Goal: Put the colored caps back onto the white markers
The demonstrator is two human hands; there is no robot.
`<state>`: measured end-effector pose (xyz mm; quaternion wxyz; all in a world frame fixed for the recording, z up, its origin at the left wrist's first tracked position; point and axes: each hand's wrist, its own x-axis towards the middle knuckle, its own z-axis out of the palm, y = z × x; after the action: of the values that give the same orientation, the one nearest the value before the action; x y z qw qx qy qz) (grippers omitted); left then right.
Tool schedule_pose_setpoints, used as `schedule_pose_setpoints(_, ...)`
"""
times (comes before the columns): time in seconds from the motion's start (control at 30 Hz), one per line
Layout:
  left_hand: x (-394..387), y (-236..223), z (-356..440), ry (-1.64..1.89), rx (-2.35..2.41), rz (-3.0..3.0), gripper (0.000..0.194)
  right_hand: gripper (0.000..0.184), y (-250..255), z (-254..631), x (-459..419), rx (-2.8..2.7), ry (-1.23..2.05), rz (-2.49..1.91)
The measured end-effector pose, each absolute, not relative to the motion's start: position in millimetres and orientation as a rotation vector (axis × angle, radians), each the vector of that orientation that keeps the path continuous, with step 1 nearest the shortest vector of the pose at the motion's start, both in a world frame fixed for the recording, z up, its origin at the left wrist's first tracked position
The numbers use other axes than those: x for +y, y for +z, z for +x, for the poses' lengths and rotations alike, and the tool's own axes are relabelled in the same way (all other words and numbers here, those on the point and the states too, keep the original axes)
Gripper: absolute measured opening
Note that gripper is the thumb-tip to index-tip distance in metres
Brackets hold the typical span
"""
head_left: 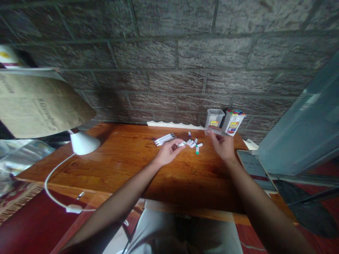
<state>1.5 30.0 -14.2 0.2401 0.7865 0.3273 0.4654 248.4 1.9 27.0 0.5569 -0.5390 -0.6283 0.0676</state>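
My left hand is closed in a pinch on a small white marker cap, low over the wooden table. Just beyond its fingers lie several more white caps with coloured ends, one of them a green-ended cap. Several uncapped white markers lie side by side behind that hand. My right hand is closed with thumb and fingers on a clear plastic piece, lid-like in shape, in front of a clear plastic case. Beside that case stands a second case, full of colourful-topped markers.
A lamp with a printed shade and white base stands on the left of the wooden table. A tablet-like device lies at the right edge. A white wavy-edged strip runs along the brick wall.
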Motion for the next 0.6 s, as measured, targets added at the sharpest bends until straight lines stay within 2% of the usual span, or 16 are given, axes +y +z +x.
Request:
schedule_pose_setpoints(0.1, 29.8, -13.7, 1.9, 1.271, 0.899, 2.151, 0.028, 0.051, 27.7, 265.6, 7.7, -1.389, 0.159, -1.415)
schedule_pose_setpoints(0.17, 29.4, -12.9, 2.7, 1.285, 0.895, 2.146, 0.028, 0.053, 26.3, 262.5, 8.3, -1.361, 0.259, -1.375)
schedule_pose_setpoints(0.33, 27.5, -10.4, 2.8, 1.266, 0.851, 2.194, 0.025, 0.044, 22.6, 225.5, -2.2, -1.461, 0.484, -1.16)
schedule_pose_setpoints(0.6, 20.9, -2.6, 2.7, 1.174, 0.823, 2.272, 0.023, 0.034, 19.0, 205.4, -17.5, -1.715, 0.489, -1.102)
